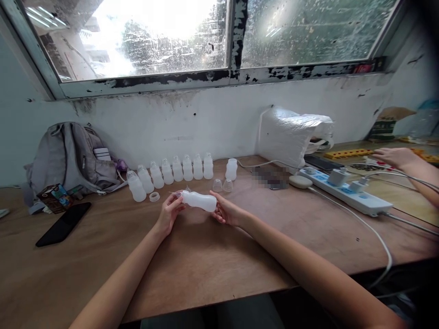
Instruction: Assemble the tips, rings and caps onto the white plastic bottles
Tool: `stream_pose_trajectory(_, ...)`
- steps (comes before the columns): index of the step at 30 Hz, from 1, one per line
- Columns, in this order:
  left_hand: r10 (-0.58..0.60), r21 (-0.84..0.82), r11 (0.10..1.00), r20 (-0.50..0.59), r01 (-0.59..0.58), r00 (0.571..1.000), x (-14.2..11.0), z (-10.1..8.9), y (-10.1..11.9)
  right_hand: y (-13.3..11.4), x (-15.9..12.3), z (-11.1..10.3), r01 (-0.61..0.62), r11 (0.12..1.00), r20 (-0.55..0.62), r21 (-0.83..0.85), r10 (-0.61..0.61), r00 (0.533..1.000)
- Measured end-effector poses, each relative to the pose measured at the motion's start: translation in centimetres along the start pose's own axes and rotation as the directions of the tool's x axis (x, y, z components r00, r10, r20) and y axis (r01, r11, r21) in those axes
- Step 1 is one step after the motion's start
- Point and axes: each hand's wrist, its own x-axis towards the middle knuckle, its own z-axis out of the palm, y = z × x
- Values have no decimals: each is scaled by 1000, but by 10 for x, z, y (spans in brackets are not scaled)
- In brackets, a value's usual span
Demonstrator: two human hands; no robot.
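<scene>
I hold a small white plastic bottle [200, 200] lying sideways above the wooden table [206, 260]. My left hand [169, 213] is closed round its cap end at the left. My right hand [225, 211] grips its base at the right. Behind them a curved row of several capped white bottles [171, 172] stands near the wall, with one more bottle without a cap [231, 169] to the right. Two clear caps [222, 185] and a white ring [154, 197] lie on the table just beyond my hands.
A grey backpack [70, 157] leans on the wall at left, with a small carton [55, 198] and a black phone [63, 224] in front. A white bag [291, 132], a power strip [346, 192] with cables, and another person's hand [394, 157] are at right.
</scene>
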Motion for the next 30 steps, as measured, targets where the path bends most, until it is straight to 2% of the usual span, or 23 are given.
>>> stream_pose_trajectory(2, -13, -36, 999, 4, 13, 1000, 0, 1, -1, -1, 0, -2, -21, 999, 45, 29, 20, 999)
stream_pose_trajectory(6, -14, -25, 1000, -118, 11, 993, 3, -1, -4, 3, 3, -1, 1, 999, 40, 41, -3, 999)
stream_pose_trajectory(10, -1, -32, 999, -131, -3, 991, 7, -6, -3, 8, 4, 0, 151, 988, -18, 15, -150, 988)
stream_pose_trajectory(13, -15, -37, 999, -159, 9, 987, 9, -9, -3, 7, 0, -1, 312, 950, -76, -31, -313, 947)
stream_pose_trajectory(18, 42, 17, 999, -218, -39, 975, 10, -11, -6, 6, -3, 0, 509, 848, -167, -151, -529, 832)
stream_pose_trajectory(19, 58, 23, 998, -217, -54, 975, 10, -11, -6, 6, -3, 0, 504, 851, -171, -145, -524, 835)
stream_pose_trajectory(20, 68, 23, 998, -208, -65, 976, 10, -11, -6, 6, -3, 0, 468, 875, -165, -124, -483, 860)
stream_pose_trajectory(21, 74, 22, 997, -191, -71, 979, 9, -11, -6, 5, -3, 0, 391, 916, -149, -95, -401, 904)
stream_pose_trajectory(23, 79, 15, 997, -141, -78, 987, 9, -10, -4, 2, -2, -2, 153, 987, -95, -48, -157, 983)
stream_pose_trajectory(25, 79, 7, 997, -91, -79, 993, 7, -8, -1, 0, -2, -4, -32, 999, -61, -22, 31, 998)
stream_pose_trajectory(26, 78, -1, 997, -75, -78, 994, 6, -7, 0, -1, -2, -5, -68, 998, -56, -10, 67, 996)
stream_pose_trajectory(28, 73, -33, 997, -50, -74, 996, 6, -5, 2, -1, -3, -5, -25, 1000, -57, 7, 25, 998)
stream_pose_trajectory(30, 49, -73, 996, -56, -53, 997, 6, -4, 3, 0, -4, -2, 102, 995, -58, -3, -102, 993)
